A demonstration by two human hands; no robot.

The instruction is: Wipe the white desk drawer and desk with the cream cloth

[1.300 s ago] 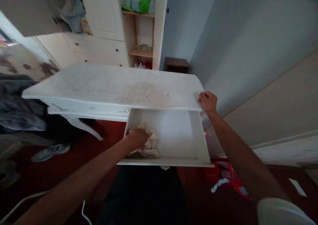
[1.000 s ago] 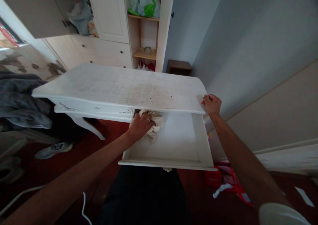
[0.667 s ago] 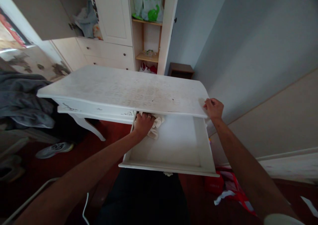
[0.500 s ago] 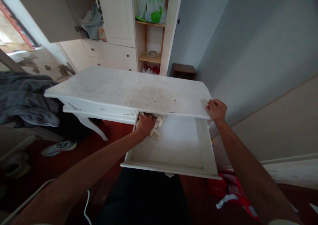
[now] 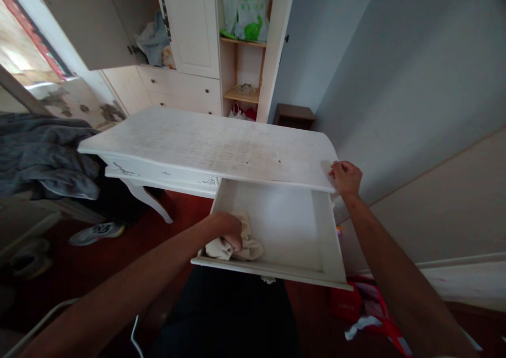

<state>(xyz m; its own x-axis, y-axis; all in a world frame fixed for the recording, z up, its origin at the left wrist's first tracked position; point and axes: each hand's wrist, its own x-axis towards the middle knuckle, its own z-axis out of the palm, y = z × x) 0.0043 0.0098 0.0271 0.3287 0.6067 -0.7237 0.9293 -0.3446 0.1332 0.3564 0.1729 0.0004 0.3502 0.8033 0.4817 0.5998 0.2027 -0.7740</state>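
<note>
the person's left hand [image 5: 231,230] is closed on a crumpled cream cloth [image 5: 251,249], bunched in the near left corner of the pulled-out drawer [image 5: 292,226]. the right hand [image 5: 347,179] rests with curled fingers at the right end of the white desk [image 5: 190,136]; whether it grips the edge cannot be told. for good contact, the cloth would seem best pressed flat and worked right into the angle where walls meet base, with light force so the drawer stays level. the cloth looks soft and loosely folded, the drawer smooth and box-shaped, the desktop wavy-edged with grey-brown smudges, the leg [image 5: 148,198] curved.
</note>
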